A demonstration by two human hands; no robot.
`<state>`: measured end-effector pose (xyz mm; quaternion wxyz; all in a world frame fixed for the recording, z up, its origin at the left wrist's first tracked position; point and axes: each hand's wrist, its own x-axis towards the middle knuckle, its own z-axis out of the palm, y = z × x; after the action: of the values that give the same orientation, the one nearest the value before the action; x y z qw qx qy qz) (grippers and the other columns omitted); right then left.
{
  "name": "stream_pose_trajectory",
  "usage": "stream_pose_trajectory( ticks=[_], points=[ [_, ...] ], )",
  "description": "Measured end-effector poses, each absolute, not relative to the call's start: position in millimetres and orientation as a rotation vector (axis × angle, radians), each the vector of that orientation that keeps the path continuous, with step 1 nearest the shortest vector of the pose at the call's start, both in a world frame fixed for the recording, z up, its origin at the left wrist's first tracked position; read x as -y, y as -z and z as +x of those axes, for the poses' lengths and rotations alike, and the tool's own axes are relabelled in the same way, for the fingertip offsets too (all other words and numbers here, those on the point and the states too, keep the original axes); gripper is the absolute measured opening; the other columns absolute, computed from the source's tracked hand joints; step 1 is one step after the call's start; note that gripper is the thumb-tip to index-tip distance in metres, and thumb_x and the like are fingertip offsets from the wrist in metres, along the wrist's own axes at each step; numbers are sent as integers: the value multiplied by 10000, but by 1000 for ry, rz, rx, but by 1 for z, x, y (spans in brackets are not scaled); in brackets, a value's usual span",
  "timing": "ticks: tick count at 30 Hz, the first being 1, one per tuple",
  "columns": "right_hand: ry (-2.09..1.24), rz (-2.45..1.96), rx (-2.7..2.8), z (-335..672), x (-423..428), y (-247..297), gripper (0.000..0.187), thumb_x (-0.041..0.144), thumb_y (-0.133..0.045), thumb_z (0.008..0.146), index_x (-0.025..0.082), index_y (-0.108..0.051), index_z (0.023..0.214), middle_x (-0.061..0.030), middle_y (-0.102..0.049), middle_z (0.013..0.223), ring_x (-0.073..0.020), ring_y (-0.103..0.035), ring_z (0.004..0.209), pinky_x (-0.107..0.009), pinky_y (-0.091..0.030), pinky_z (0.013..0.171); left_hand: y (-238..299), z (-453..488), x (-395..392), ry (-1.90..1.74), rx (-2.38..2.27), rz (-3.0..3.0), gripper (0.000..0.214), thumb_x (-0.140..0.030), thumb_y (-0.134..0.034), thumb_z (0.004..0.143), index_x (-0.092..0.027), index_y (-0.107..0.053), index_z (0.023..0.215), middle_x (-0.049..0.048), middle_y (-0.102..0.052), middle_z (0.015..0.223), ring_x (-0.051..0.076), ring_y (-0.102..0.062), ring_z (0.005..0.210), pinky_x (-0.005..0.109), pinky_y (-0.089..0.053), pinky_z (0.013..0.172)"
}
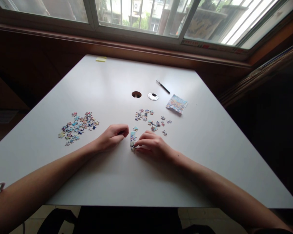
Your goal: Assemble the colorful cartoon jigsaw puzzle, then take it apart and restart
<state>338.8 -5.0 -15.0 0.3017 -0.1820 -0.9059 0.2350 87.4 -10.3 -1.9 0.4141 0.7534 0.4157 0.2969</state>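
Note:
A narrow strip of joined jigsaw pieces (pixel 133 138) lies on the white table between my hands. My right hand (pixel 152 143) is at its right side, thumb and fingertips closed on a puzzle piece (pixel 133 148) at the strip's near end. Left of the strip rests my left hand (pixel 116 135), its fingers curled in; whatever they may hold is hidden. A single loose piece (pixel 135 128) lies just beyond the strip. Farther back is a small group of loose pieces (pixel 141 114), with more scattered pieces (pixel 157 123) to its right.
A larger pile of puzzle pieces (pixel 80 125) spreads on the left. A small printed picture sheet (pixel 176 104) and a black pen (pixel 163 87) lie back right. The table has a round hole (pixel 136 94) beside a metal ring cover (pixel 153 96). A yellow note (pixel 101 59) is at the far edge.

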Motion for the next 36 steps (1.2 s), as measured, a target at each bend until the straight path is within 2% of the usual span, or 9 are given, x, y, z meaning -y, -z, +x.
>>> stream_pose_trajectory(
  ticks=[13,19,26,29,32,36],
  points=[
    [-424,-397,2537,337,7,13,138,244,-589,981,202,-707,1041,-86,-683,896,-185,-579,828,-329,-532,739,2,87,11,-760,-1023,1918,75,-111,-417,726,-181,-441,714,-31,-426,690,126,-388,674,261,-320,637],
    [-172,-361,2677,338,8,11,175,197,-518,1006,192,-692,992,-77,-664,860,-191,-527,796,-345,-483,728,3,87,11,-762,-1010,1933,88,-98,-406,719,-181,-433,711,-33,-417,687,122,-376,666,259,-315,627],
    [-106,-395,2733,336,13,6,166,198,-497,1017,177,-659,990,-74,-638,851,-185,-512,771,-340,-449,718,4,89,10,-798,-994,2044,128,-67,-421,706,-189,-458,721,-24,-450,699,127,-404,656,261,-348,619],
    [-158,-430,2704,335,13,8,164,209,-500,1017,173,-658,989,-79,-650,859,-187,-536,784,-339,-468,731,3,92,13,-865,-953,2225,133,-88,-492,764,-192,-559,810,25,-573,849,173,-524,822,292,-450,775],
    [-276,-439,2620,335,10,14,139,244,-533,1011,186,-659,1006,-75,-670,882,-179,-563,789,-329,-491,739,5,95,17,-872,-920,2395,95,-190,-611,839,-210,-616,932,68,-628,1040,226,-544,1035,361,-458,970],
    [-358,-427,2517,337,6,17,102,277,-586,989,199,-652,998,-65,-689,868,-176,-593,776,-322,-507,731,7,96,20,-803,-940,2491,176,-284,-691,842,-226,-624,994,77,-628,1153,244,-534,1110,394,-448,1031]
  ],
)
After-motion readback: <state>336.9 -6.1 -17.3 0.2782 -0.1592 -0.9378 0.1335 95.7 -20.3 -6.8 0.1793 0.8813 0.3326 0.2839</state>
